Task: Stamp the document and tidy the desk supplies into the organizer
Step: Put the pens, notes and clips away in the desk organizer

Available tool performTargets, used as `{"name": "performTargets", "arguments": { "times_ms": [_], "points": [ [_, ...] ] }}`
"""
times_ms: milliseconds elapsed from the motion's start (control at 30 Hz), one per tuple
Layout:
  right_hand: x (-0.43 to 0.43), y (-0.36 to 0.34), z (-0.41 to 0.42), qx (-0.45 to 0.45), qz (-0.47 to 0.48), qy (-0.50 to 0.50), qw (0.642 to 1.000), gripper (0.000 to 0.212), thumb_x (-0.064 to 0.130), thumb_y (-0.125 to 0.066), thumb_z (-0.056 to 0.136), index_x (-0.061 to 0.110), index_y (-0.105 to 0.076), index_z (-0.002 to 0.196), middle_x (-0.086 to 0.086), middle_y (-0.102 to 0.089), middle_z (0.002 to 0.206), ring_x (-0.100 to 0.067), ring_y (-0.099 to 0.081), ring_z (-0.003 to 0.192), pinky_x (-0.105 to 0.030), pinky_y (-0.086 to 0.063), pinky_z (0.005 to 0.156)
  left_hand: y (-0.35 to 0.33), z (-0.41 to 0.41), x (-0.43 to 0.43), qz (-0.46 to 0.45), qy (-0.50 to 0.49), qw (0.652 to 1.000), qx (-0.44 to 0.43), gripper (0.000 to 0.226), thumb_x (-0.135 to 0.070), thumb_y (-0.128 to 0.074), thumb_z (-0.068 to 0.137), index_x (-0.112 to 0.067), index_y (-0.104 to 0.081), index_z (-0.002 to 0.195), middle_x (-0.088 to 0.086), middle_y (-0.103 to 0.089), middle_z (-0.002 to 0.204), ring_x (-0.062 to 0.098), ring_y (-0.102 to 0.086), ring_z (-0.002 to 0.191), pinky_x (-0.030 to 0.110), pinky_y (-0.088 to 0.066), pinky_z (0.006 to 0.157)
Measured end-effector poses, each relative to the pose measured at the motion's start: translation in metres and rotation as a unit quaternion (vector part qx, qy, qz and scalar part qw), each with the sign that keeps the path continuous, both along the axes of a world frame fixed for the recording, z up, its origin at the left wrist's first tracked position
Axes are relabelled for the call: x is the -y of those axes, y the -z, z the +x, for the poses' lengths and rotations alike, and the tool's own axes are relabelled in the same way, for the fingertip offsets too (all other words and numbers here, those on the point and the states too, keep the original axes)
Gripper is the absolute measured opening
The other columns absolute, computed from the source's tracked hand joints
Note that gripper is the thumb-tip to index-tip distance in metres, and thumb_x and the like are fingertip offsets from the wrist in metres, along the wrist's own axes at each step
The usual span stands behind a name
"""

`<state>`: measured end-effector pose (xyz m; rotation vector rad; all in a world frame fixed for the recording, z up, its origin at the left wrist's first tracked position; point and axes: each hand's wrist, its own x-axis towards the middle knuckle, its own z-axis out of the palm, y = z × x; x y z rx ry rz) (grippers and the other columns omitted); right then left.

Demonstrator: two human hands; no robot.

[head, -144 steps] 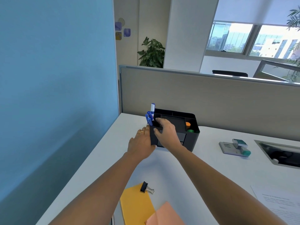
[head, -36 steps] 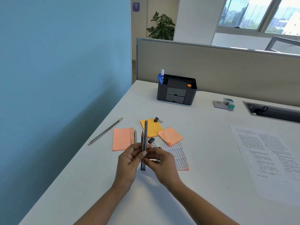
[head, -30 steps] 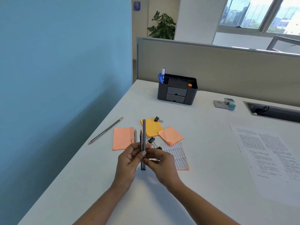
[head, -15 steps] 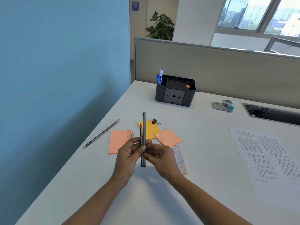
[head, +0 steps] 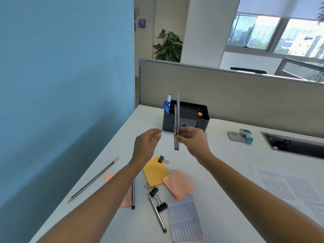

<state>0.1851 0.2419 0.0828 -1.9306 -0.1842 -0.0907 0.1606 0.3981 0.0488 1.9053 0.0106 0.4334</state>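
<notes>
R hand point(head: 191, 139) pinches pencils point(head: 178, 118) — upright.

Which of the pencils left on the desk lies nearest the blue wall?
The gold-capped pencil, alone at the left edge of the desk; the others lie by the pink pad and binder clips.

A blue wall point(head: 61, 76) fills the left. A beige partition point(head: 228, 95) backs the white desk point(head: 219, 172) mid-frame; behind it stand a potted plant point(head: 168, 46), a white pillar point(head: 206, 28), and sunlit windows point(head: 273, 34) upper right.
</notes>
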Motion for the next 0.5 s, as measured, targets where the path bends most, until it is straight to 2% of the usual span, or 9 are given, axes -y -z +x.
{"name": "performTargets", "arguments": {
  "times_ms": [67,133,200,333,500],
  "points": [
    [0.001,-0.010,0.027,0.015,-0.011,0.014,1.000,0.023,0.003,-0.070,0.079,0.002,-0.067,0.102,-0.008,-0.070,0.091,-0.013,-0.064,0.078,-0.016,-0.051,0.077,-0.003,0.028,0.001,0.090,-0.016,0.996,-0.020,0.030,-0.021,-0.052,0.093,-0.013,-0.059,0.121,0.006,-0.062,0.124,0.018,-0.055,0.119,0.026,-0.042,0.097],
    [0.001,-0.019,0.054,0.029,-0.023,0.027,0.999,0.025,0.005,-0.069,0.080,0.002,-0.065,0.104,-0.005,-0.067,0.089,-0.012,-0.063,0.077,-0.015,-0.051,0.074,-0.003,0.053,0.002,0.189,-0.014,0.981,-0.048,0.040,-0.026,-0.050,0.094,-0.016,-0.049,0.132,0.004,-0.050,0.139,0.020,-0.045,0.129,0.028,-0.035,0.103],
    [0.000,-0.026,0.082,0.041,-0.029,0.045,0.998,0.028,0.006,-0.070,0.080,0.001,-0.064,0.107,-0.006,-0.068,0.092,-0.013,-0.063,0.080,-0.017,-0.050,0.076,-0.001,0.076,0.002,0.247,0.007,0.966,-0.074,0.051,-0.029,-0.049,0.094,-0.017,-0.034,0.142,0.003,-0.031,0.151,0.019,-0.031,0.138,0.029,-0.029,0.109],
    [-0.005,-0.033,0.142,0.054,-0.023,0.078,0.995,0.032,0.011,-0.072,0.079,0.003,-0.064,0.109,-0.010,-0.071,0.100,-0.019,-0.067,0.089,-0.029,-0.052,0.090,0.008,0.116,0.003,0.274,0.025,0.954,-0.122,0.068,-0.034,-0.050,0.093,-0.015,-0.015,0.148,0.004,-0.011,0.157,0.019,-0.012,0.145,0.033,-0.024,0.113],
    [-0.019,-0.038,0.206,0.100,-0.016,0.107,0.989,0.029,0.004,-0.065,0.084,0.001,-0.063,0.113,-0.012,-0.069,0.105,-0.011,-0.060,0.088,-0.023,-0.048,0.090,0.015,0.150,0.012,0.289,-0.011,0.950,-0.115,0.072,-0.040,-0.045,0.094,-0.014,-0.005,0.149,0.003,-0.006,0.158,0.019,-0.010,0.145,0.035,-0.026,0.113]
  ]
}}
